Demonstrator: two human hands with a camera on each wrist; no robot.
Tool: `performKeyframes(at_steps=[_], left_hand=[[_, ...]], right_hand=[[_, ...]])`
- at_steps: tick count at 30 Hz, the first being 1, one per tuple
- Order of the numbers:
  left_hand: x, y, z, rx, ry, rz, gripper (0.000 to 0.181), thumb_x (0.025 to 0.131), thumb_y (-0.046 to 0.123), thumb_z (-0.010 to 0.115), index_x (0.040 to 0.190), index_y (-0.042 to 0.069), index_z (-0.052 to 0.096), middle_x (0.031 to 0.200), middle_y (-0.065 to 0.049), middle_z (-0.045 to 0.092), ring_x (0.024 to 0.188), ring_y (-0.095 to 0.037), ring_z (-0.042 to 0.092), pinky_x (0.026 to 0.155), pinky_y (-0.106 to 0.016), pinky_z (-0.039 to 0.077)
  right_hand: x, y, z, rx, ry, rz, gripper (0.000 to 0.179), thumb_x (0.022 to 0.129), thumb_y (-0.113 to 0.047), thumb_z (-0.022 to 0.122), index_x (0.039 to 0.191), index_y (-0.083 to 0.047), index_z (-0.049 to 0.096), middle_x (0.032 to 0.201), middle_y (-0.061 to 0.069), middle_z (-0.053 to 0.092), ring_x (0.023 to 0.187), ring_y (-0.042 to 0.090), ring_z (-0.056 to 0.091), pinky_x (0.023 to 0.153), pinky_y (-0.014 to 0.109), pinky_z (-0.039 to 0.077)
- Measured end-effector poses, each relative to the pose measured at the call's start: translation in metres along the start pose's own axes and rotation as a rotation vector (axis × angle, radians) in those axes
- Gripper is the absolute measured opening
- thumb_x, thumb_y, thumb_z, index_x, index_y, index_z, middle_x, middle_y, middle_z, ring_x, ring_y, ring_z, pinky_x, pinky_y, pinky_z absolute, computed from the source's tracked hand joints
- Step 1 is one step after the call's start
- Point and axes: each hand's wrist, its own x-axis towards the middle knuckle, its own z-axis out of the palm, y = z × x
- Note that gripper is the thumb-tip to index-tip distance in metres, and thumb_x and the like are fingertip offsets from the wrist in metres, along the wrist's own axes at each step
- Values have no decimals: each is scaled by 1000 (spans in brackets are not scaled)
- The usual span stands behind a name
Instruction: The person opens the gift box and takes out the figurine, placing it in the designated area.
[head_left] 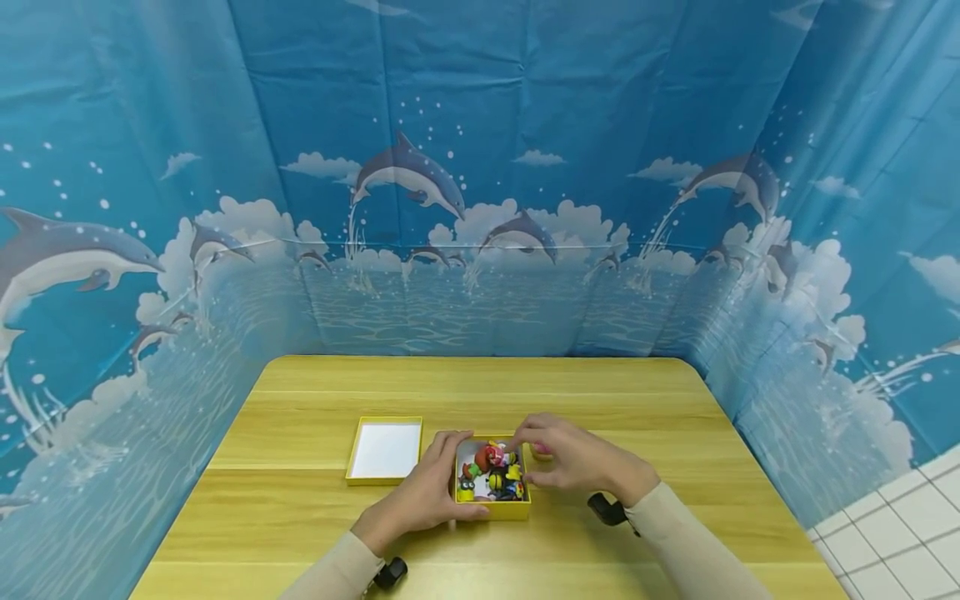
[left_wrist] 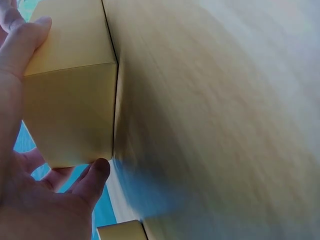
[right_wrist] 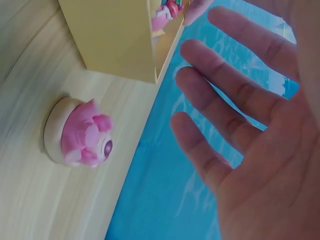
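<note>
A square yellow box (head_left: pixel 501 511) stands on the table, packed with small colourful toy figures (head_left: pixel 495 481). My left hand (head_left: pixel 427 493) grips its left side, the thumb along the near wall and the fingers reaching to the far corner. Above the box's right rim is my right hand (head_left: pixel 573 456), its index fingertip down at the figures inside. In the right wrist view the other fingers (right_wrist: pixel 235 95) stretch out loosely, apart from the box. Beside the box, partly covered by the right hand in the head view, a pink figure on a round pale base (right_wrist: pixel 82 135) stands on the table.
A shallow yellow lid (head_left: pixel 386 450) with a white inside lies left of the box, behind the left hand. The wooden table (head_left: pixel 300 425) has rounded far corners. Blue curtains (head_left: pixel 480 308) printed with dolphins close it in at the back and sides.
</note>
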Motion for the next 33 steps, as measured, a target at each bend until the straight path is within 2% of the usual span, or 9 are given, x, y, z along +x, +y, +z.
performKeyframes(at_steps=[6, 13, 19, 25, 33], left_hand=[[0, 0, -1, 5, -3, 7, 126, 91, 76, 92, 184, 18, 29, 176, -13, 43, 143, -26, 61, 117, -55, 60], [0, -1, 0, -4, -4, 5, 127, 90, 77, 91, 183, 18, 30, 175, -12, 44, 139, -23, 62, 116, -53, 60], [0, -2, 0, 4, -4, -2, 126, 90, 79, 90, 183, 20, 30, 176, -10, 43, 142, -23, 62, 117, -54, 59], [1, -2, 0, 3, -2, 12, 124, 91, 77, 91, 183, 19, 30, 175, -10, 43, 143, -23, 61, 117, -52, 59], [1, -2, 0, 8, -5, 2, 124, 91, 79, 89, 183, 19, 30, 174, -9, 44, 139, -20, 61, 115, -49, 60]], right_hand=[[6, -5, 1, -12, -74, 4, 36, 106, -26, 91, 139, -19, 81, 136, 1, 76, 125, 29, 72, 103, 42, 65], [13, -7, 5, -60, -146, 54, 38, 104, -31, 93, 140, -25, 83, 139, -6, 76, 134, 22, 69, 114, 50, 63], [21, -11, 7, -74, -148, 37, 37, 103, -34, 93, 137, -26, 85, 135, -10, 80, 129, 17, 69, 112, 48, 62], [27, -14, 10, -31, -173, 52, 37, 105, -36, 91, 141, -27, 85, 136, -17, 82, 125, 12, 69, 106, 54, 56], [29, -11, 12, 36, -172, 41, 31, 105, -32, 92, 134, -23, 84, 129, -13, 82, 107, 9, 73, 98, 41, 58]])
